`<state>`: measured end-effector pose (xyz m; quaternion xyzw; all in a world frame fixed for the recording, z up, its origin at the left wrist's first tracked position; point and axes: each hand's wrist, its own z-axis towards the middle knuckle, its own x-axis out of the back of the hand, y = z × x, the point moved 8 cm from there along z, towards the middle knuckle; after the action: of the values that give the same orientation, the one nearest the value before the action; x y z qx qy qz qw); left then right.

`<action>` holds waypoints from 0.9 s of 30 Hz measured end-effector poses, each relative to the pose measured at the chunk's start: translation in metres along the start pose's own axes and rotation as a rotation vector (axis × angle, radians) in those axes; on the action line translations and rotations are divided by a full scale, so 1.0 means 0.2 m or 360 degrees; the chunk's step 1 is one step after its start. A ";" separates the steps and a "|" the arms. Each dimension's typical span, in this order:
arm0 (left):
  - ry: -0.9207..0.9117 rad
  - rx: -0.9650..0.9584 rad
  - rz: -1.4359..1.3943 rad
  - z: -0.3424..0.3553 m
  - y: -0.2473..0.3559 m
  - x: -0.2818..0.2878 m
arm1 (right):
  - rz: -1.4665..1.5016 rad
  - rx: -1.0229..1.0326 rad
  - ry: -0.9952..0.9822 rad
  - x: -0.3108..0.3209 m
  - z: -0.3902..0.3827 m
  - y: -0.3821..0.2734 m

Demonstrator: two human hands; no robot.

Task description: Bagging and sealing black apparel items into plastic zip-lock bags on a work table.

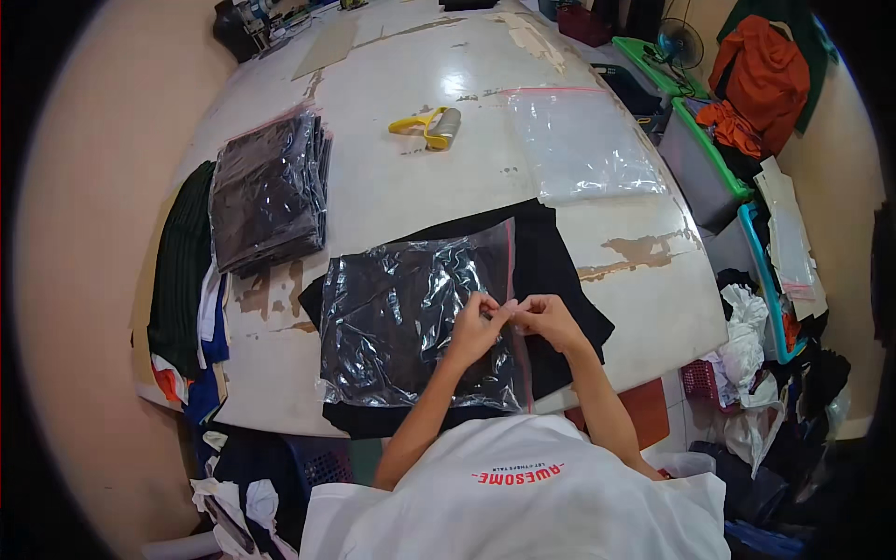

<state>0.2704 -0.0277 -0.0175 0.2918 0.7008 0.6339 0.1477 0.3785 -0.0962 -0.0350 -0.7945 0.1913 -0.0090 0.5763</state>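
Clear plastic, glossy over dark contents, makes up the bag [401, 308] lying flat near the table's [369, 173] six o'clock edge, on top of a spread black cloth [565, 271] whose corners stick out toward two, three and nine o'clock. The bag is probably turned so that its pink strip [511, 266], along the three o'clock side, falls where both hands meet, and its flat lie seems to keep that edge steady. The left hand [476, 327] is mostly closed, fingers curled and thumb meeting them, apparently pinching the bag by the strip; the right hand [549, 320] faces it from three o'clock, nearly touching, thumb and forefinger drawn together on the same edge. The forearms rise from six o'clock and converge, the left slanting toward one, the right toward eleven. From the bag, a stack of filled bags [266, 191] sits at ten o'clock, a yellow-handled roller [437, 135] at twelve and flat clear bags [588, 140] between one and two, all apparently set apart to leave the hands room.
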 end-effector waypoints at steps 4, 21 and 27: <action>-0.0160 0.0058 -0.0131 0.08 -0.05 -0.09 | 0.0001 -0.0051 0.0009 0.00 0.02 0.02; -0.0401 0.0296 -0.0556 0.09 -0.13 -0.15 | -0.0181 0.0107 0.0208 0.06 -0.14 0.08; -0.0279 0.0199 -0.0516 0.08 -0.10 -0.15 | -0.0470 0.0200 0.0128 0.01 -0.34 0.12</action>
<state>0.2994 -0.0332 -0.0451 0.2377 0.7612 0.5291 0.2900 0.3570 -0.1646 -0.0342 -0.7753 0.0945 -0.1373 0.6092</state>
